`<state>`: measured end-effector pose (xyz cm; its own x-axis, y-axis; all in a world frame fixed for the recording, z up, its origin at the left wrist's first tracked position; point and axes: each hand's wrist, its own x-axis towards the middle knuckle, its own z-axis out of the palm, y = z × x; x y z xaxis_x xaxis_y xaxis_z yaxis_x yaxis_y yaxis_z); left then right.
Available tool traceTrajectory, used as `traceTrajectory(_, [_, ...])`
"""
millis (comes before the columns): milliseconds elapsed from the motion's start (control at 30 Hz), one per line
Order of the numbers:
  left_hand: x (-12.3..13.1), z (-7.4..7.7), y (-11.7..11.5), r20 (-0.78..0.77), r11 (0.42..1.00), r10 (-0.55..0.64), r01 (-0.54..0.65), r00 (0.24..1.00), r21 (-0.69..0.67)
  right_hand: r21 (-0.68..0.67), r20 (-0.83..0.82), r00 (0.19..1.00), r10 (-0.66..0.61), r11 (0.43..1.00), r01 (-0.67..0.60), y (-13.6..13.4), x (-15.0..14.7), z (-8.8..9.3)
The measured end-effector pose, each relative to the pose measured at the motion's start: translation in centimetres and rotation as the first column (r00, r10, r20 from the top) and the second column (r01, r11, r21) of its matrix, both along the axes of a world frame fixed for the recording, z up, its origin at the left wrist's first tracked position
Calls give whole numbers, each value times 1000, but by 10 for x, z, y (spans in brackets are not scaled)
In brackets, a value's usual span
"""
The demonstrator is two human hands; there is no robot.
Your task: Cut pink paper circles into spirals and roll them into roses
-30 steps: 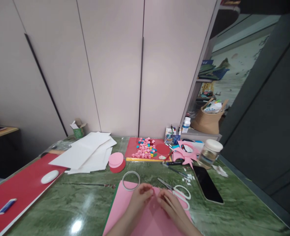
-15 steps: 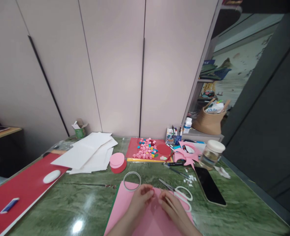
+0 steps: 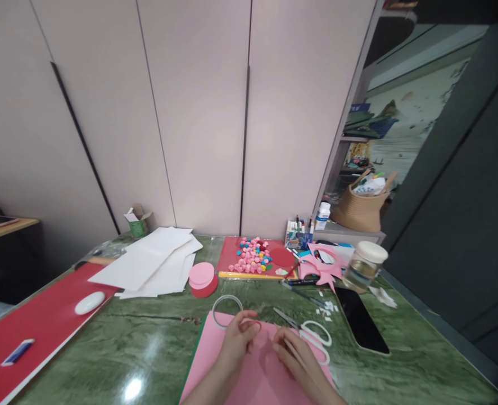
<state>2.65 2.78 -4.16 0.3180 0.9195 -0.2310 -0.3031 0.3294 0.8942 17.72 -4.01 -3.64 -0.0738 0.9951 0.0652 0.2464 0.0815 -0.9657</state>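
My left hand [image 3: 234,342] is over a pink sheet of paper [image 3: 255,377], its thumb and fingers curled together. A small reddish bit shows at its fingertips, too small to name. Close by on the right, my right hand [image 3: 293,354] is closed in a pinch, and what it holds, if anything, is hidden. A gap separates the two hands. Just behind my left hand lies a roll of tape [image 3: 215,320], partly on the sheet. Scissors with white handles [image 3: 316,332] rest beside my right hand, blades pointing away to the left.
Several pink, blue and yellow beads [image 3: 253,256] are heaped on a red sheet at the back. Pink and red paper discs [image 3: 201,275] lie left of it, beside white papers [image 3: 148,261]. On the right are a phone [image 3: 361,320], a lidded jar [image 3: 365,264] and pink paper offcuts [image 3: 322,261].
My left hand's fingers have loosened and its index finger has lifted, with the hand slightly further from my right hand. My right hand has hardly moved.
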Motion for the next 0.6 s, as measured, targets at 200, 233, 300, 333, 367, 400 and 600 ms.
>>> traceTrajectory(200, [-6, 4, 9, 9, 999, 48, -48, 999, -22, -31, -12, 1000, 5, 1000, -6, -1, 0, 1])
traceTrajectory(233, [-6, 3, 10, 8, 999, 39, -39, 999, -7, -31, -17, 1000, 6, 1000, -6, -1, 0, 1])
traceTrajectory(300, [-4, 1, 9, -22, 999, -2, 3, 1000, 43, -24, -20, 1000, 4, 1000, -4, -1, 0, 1])
traceTrajectory(333, [-2, 1, 9, -52, 997, -23, 27, 998, 68, -22, -18, 1000, 2, 1000, -3, -1, 1, 0])
traceTrajectory(367, [1, 0, 10, -87, 994, -39, 47, 995, 94, -18, -15, 1000, 2, 1000, -3, 0, 1, 0])
traceTrajectory(400, [5, -1, 12, -127, 991, -46, 61, 991, 120, -11, -11, 1000, 2, 1000, -2, 0, 1, -1])
traceTrajectory(600, [42, 14, 77, -270, 949, 52, 37, 961, 314, 17, -19, 1000, -5, 1000, 5, 2, 2, -4])
